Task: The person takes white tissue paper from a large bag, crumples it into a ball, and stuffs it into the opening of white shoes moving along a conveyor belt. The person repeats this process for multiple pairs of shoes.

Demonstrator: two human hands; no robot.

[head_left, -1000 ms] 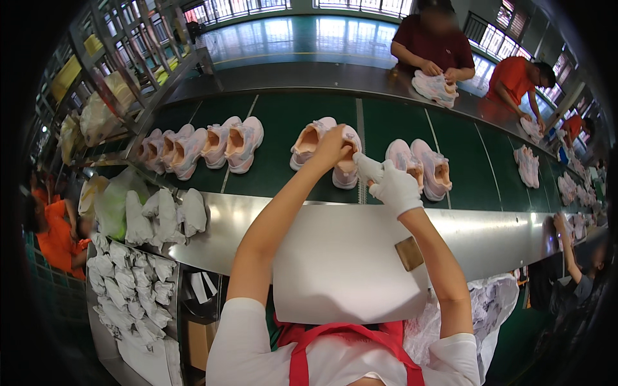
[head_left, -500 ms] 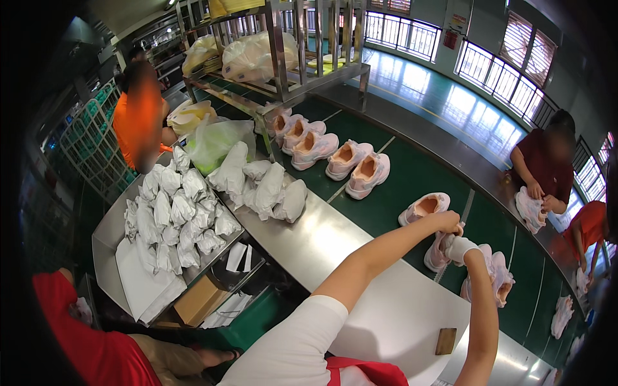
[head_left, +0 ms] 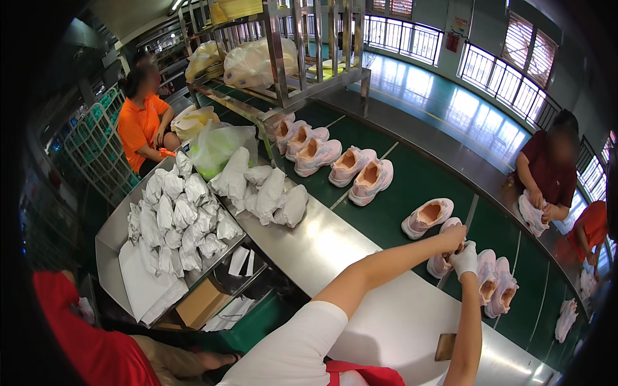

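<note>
Pink shoes [head_left: 373,183] have shifted slightly rightward on the green belt [head_left: 380,225]; one shoe [head_left: 439,266], long axis crosswise to it, lies beneath the left hand [head_left: 454,236], gloved right hand [head_left: 465,260] beside; fingers curled, grip indiscernible.

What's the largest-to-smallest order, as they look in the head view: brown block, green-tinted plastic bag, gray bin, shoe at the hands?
1. Gray bin
2. Green-tinted plastic bag
3. Pink shoe, partly covered by the left hand
4. Brown block, partly behind the right forearm

Apparent size only; distance differs.
</note>
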